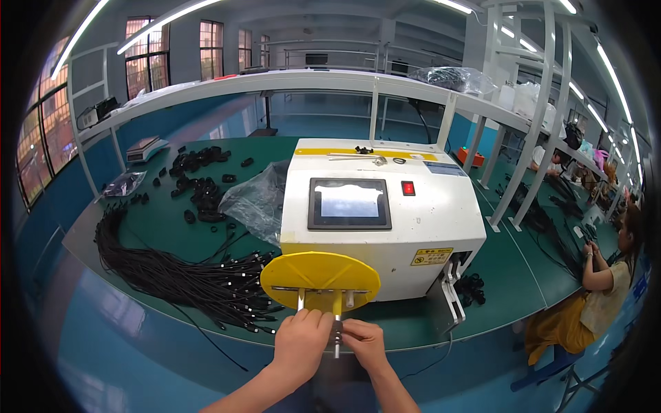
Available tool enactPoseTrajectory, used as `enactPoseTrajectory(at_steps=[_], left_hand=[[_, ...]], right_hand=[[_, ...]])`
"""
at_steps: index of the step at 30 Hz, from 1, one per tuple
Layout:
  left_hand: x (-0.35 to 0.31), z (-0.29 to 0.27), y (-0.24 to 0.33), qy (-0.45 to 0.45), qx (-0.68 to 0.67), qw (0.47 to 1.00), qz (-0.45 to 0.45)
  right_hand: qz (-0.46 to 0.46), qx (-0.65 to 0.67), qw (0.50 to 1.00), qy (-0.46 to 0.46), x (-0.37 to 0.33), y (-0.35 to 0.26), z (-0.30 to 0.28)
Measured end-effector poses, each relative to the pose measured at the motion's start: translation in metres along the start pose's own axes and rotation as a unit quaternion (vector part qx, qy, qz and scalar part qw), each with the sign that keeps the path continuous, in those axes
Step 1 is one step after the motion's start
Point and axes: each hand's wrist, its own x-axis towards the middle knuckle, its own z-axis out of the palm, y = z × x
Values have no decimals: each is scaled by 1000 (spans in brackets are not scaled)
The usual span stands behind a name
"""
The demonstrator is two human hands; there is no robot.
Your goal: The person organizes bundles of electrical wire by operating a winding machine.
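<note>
Both hands at pins under yellow disc (320, 279) on tabletop (172, 234) edge: left hand (301, 337) fingers closed round black cable (335, 335), right hand (363, 339) fingers pinching it. Risk: cable slipping off pins, fingers caught should disc turn.

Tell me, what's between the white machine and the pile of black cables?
In the head view, a crumpled clear plastic bag lies between the machine and the cables.

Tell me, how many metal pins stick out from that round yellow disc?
3 metal pins on the round yellow disc: left pin, middle pin between both hands, right pin. The hands may hide more.
</note>
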Motion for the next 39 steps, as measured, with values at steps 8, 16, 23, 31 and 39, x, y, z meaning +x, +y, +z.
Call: enactPoseTrajectory(at_steps=[8,16,23,31,39], left_hand=[[-26,-28,18,-66,-19,998,-12],[-84,-13,10,-209,-464,834,-213],[-87,21,2,-267,-763,475,-347],[-96,33,-5,-329,-816,355,-315],[-90,36,17,-255,-769,437,-391]], right_hand=[[-43,19,997,-60,-22,-16,-1],[32,-38,984,-170,-54,-46,5],[339,110,925,-128,-38,-56,11],[333,37,922,-192,-32,-57,8],[319,-47,914,-245,-38,-55,-4]])
